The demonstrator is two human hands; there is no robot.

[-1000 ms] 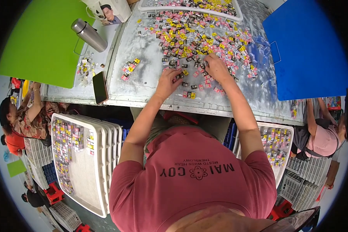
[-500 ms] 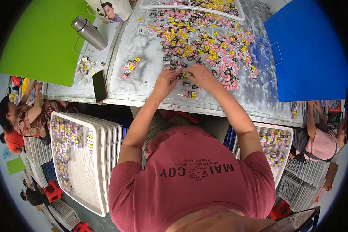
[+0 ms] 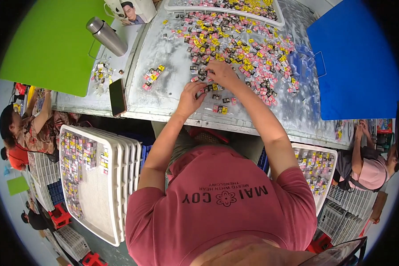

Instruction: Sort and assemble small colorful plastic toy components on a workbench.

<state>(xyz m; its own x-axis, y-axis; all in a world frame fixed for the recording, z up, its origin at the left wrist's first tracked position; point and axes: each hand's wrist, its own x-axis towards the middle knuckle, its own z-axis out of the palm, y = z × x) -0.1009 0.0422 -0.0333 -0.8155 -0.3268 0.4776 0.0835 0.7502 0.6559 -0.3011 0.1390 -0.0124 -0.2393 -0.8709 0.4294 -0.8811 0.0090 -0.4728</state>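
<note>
Left hand: the left hand (image 3: 189,98) is lying on the grey worktable (image 3: 164,95) near its front edge, fingers curled down onto a few small pieces — whether it is gripping one, I cannot tell.
Right hand: the right hand (image 3: 222,73) is reaching a little farther in, just beside the left one, fingers bent into the edge of the pile; a firm grip is not visible.
Small pieces: the pile of small pink, yellow and black packets (image 3: 239,42) is spreading over the middle of the table, beyond both hands.
Small group: a few packets (image 3: 152,76) are lying apart, to the left of the hands.
Left side: a dark phone (image 3: 118,96) is lying at the table edge — behind it a steel flask (image 3: 105,35) is lying tilted beside a green board (image 3: 48,42).
Right side: a blue board (image 3: 357,60) is covering the table end.
Below the table: white trays (image 3: 97,186) with sorted packets are standing at the person's left.
</note>
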